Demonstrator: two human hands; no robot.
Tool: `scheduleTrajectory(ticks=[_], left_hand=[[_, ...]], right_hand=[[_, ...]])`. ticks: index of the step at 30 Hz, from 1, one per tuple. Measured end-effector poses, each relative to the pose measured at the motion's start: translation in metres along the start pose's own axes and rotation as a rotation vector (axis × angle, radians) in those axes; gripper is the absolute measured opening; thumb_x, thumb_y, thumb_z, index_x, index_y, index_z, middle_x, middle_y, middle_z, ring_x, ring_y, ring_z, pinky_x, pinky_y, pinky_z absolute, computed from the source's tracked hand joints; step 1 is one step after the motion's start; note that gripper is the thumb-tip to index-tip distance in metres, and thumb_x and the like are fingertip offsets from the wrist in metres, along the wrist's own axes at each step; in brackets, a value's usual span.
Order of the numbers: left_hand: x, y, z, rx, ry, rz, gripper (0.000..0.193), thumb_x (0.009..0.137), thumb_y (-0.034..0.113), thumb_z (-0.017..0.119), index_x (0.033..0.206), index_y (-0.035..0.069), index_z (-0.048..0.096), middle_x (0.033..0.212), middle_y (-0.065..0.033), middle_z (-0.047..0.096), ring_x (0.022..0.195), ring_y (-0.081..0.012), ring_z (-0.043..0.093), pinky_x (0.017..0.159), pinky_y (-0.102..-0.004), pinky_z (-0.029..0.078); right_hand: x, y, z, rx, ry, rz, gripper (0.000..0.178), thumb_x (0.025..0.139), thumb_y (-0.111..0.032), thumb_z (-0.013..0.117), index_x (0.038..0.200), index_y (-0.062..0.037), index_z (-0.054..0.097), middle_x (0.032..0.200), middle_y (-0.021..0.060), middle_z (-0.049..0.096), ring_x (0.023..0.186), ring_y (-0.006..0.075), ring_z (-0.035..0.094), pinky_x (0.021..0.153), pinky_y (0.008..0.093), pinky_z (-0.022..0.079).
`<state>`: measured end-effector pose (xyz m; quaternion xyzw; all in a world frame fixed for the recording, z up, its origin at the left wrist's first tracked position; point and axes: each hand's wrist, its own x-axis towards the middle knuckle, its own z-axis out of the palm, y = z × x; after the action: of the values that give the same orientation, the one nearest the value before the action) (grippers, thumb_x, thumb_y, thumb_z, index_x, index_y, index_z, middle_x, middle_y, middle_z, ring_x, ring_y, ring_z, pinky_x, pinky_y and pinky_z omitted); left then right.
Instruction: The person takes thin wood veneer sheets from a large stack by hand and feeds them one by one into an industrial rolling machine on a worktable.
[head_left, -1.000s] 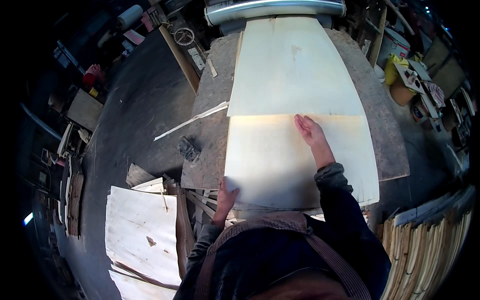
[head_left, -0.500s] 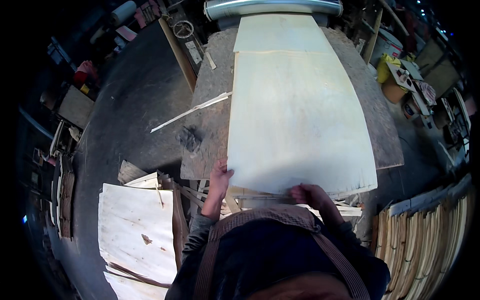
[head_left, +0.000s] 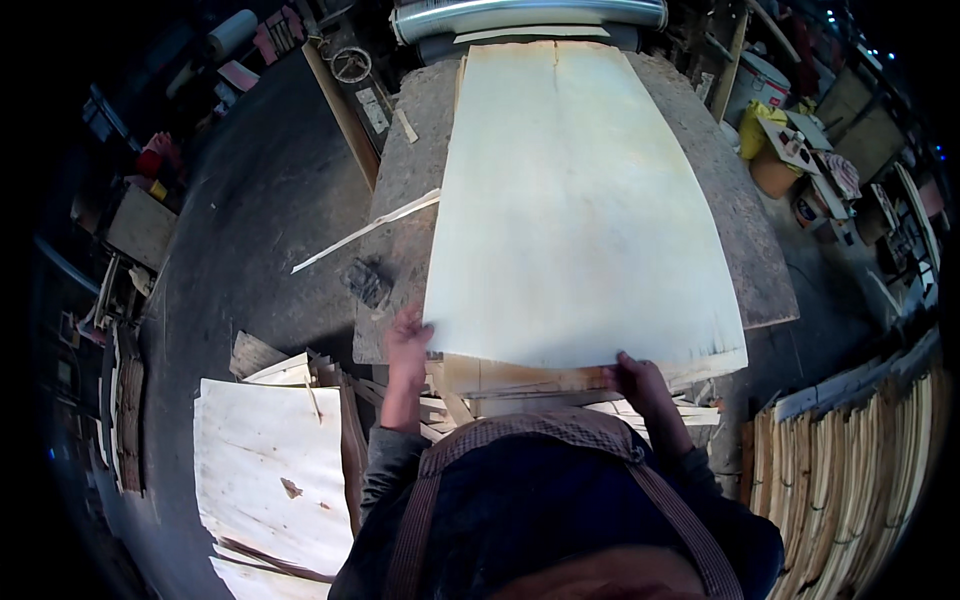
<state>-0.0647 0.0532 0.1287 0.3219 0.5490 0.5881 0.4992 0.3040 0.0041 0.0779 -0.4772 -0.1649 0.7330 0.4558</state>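
A long pale wood veneer sheet [head_left: 575,210] lies on the worn bench, its far end close to the shiny metal roller [head_left: 530,15]. My left hand [head_left: 407,345] closes on the sheet's left edge near its front corner, thumb on top. At the front edge, right of the middle, my right hand [head_left: 638,380] pinches the same sheet with the thumb up. More veneer sheets [head_left: 500,375] show beneath that front edge. A thin strip of another pale sheet [head_left: 530,33] shows just in front of the roller.
The bench top [head_left: 405,160] shows on both sides of the sheet. A thin offcut [head_left: 370,228] juts over its left edge, near a dark crumpled lump [head_left: 367,283]. Stacked veneer [head_left: 270,450] stands lower left, upright bundled sheets [head_left: 850,460] lower right. A handwheel [head_left: 350,65] is beyond.
The top sheet has moved away from me, its far edge now closer to the roller. The sheet ahead has mostly disappeared at the roller. My right hand has shifted slightly right.
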Motion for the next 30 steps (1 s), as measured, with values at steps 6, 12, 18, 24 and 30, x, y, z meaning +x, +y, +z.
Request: scheduleTrajectory(ticks=[6, 12, 18, 24, 30], left_hand=[[-0.001, -0.105, -0.007, 0.960, -0.063, 0.244, 0.068, 0.068, 0.012, 0.064, 0.124, -0.006, 0.031, 0.118, -0.0246, 0.044, 0.107, -0.0381, 0.045, 0.090, -0.0387, 0.038], [-0.018, -0.110, 0.006, 1.113, -0.052, 0.148, 0.077, 0.068, 0.021, 0.066, 0.128, -0.006, 0.026, 0.130, -0.0247, 0.030, 0.122, -0.0365, 0.029, 0.100, -0.0368, 0.028], [-0.015, -0.102, 0.002, 0.898, -0.051, 0.072, 0.071, 0.068, 0.013, 0.064, 0.129, -0.001, 0.029, 0.124, -0.0207, 0.040, 0.112, -0.0309, 0.043, 0.094, -0.0344, 0.036], [-0.011, -0.087, -0.013, 0.192, -0.113, -0.142, 0.056, 0.071, -0.007, 0.052, 0.124, 0.003, 0.039, 0.118, -0.0136, 0.049, 0.100, -0.0209, 0.052, 0.085, -0.0294, 0.042], [-0.027, -0.033, 0.013, -0.066, -0.195, -0.057, 0.053, 0.072, -0.014, 0.045, 0.122, 0.003, 0.043, 0.104, -0.0115, 0.059, 0.093, -0.0181, 0.055, 0.082, -0.0272, 0.043]], right_hand=[[0.105, -0.048, 0.002, -0.007, 0.054, -0.076, 0.023, 0.087, -0.021, 0.052, 0.090, 0.0015, 0.050, 0.081, 0.0142, 0.060, 0.070, 0.0212, 0.060, 0.062, 0.0305, 0.051], [0.212, -0.118, 0.038, 0.168, 0.067, -0.143, 0.021, 0.087, -0.016, 0.050, 0.097, 0.0016, 0.045, 0.088, 0.0162, 0.057, 0.078, 0.0237, 0.059, 0.070, 0.0335, 0.054], [0.234, -0.124, 0.066, 0.374, -0.138, -0.185, 0.016, 0.086, -0.010, 0.051, 0.096, 0.0018, 0.047, 0.090, 0.0152, 0.058, 0.084, 0.0234, 0.059, 0.078, 0.0316, 0.051], [0.157, -0.038, 0.046, 0.069, -0.381, 0.063, 0.022, 0.087, -0.013, 0.049, 0.105, -0.0005, 0.049, 0.096, 0.0123, 0.059, 0.087, 0.0208, 0.059, 0.079, 0.0302, 0.048], [0.027, 0.007, 0.021, -0.121, -0.275, 0.355, 0.036, 0.092, -0.029, 0.038, 0.102, 0.0007, 0.055, 0.095, 0.0116, 0.062, 0.077, 0.0164, 0.061, 0.067, 0.0278, 0.050]])
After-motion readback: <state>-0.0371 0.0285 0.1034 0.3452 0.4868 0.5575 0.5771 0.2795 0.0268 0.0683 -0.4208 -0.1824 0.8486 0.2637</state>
